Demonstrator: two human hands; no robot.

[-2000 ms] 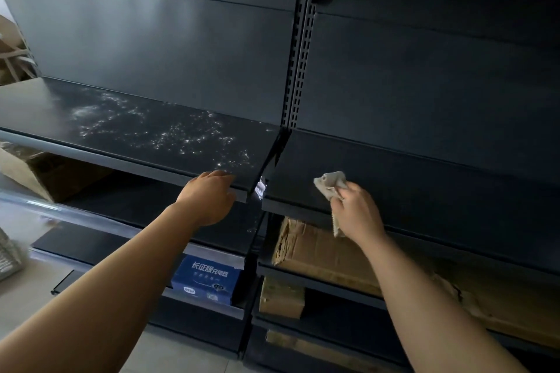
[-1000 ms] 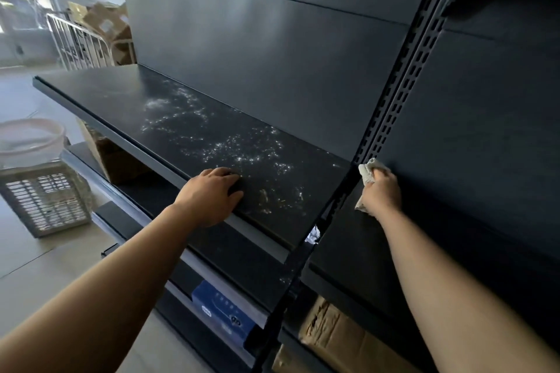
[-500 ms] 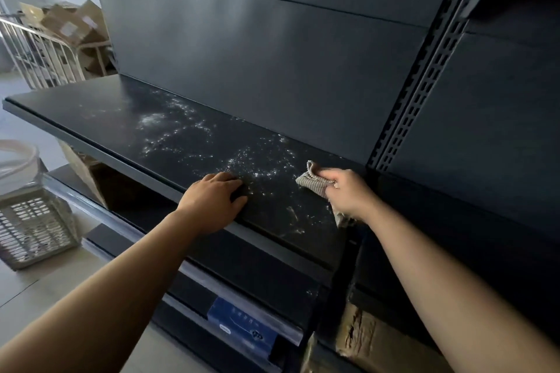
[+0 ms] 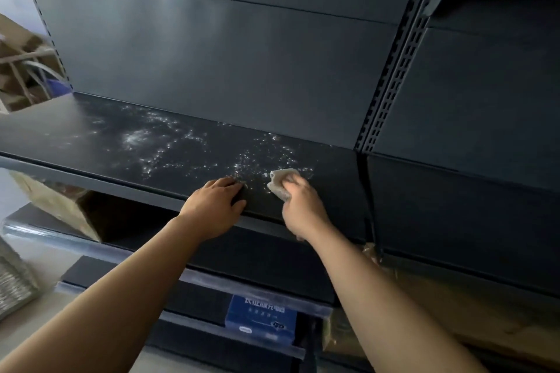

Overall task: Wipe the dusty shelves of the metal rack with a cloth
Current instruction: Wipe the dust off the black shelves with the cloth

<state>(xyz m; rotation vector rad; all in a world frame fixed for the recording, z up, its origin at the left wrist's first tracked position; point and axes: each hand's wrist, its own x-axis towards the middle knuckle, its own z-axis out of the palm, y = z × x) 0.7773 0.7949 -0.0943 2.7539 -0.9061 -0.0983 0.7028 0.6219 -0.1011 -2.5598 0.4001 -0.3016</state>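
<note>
The right hand [image 4: 303,206] gripped the bunched cloth [image 4: 281,182], pressing it on the dusty shelf [image 4: 75,133] near its right end; the left hand [image 4: 215,206] lay flat at the front edge, holding nothing; firm, overlapping strokes leftward through the white dust [image 4: 136,139] would probably serve best.

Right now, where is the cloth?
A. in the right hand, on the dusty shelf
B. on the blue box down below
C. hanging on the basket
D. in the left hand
A: the right hand grips the cloth and presses it on the dusty shelf, while the left hand rests flat on the shelf's front edge and holds nothing.
</note>
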